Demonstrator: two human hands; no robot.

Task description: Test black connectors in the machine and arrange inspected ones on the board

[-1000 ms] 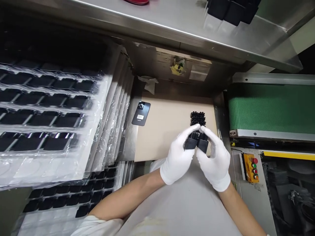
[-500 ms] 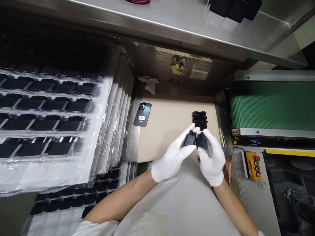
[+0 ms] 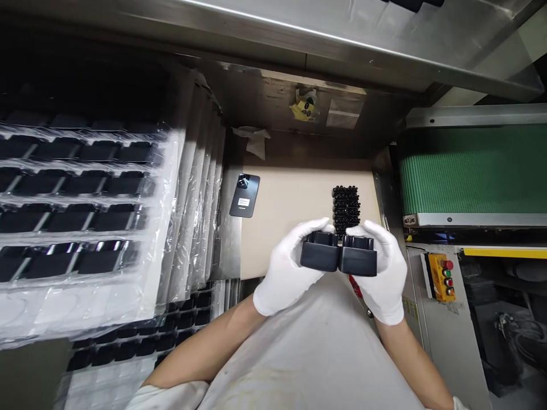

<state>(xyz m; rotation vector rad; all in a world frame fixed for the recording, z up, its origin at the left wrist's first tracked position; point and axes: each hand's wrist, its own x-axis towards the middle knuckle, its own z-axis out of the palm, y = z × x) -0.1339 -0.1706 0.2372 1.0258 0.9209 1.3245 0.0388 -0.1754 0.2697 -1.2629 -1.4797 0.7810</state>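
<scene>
In a white glove, my left hand point(image 3: 287, 267) is closed around a black plastic housing point(image 3: 319, 256). My right hand point(image 3: 387, 270), gloved too, grips a second black plastic housing point(image 3: 359, 259) of like shape. Both pieces are held side by side in front of my body, their broad smooth faces turned toward me and narrower raised parts at the top. Their inner edges almost meet; I cannot tell whether they touch. Just beyond my fingers, a cluster of small black knobbed parts point(image 3: 346, 205) stands in rows on the tan board point(image 3: 290, 199).
A smartphone point(image 3: 245, 195) lies at the board's left edge. Stacked clear plastic trays point(image 3: 188, 188) with black pieces fill the left. At right are a green conveyor belt point(image 3: 470, 171) and a yellow button box point(image 3: 441, 277). A metal shelf point(image 3: 342, 51) overhangs the back.
Both hands have moved slightly apart and turned the housings so their broad faces show. More of the knobbed cluster is visible. The whole view has shifted a little.
</scene>
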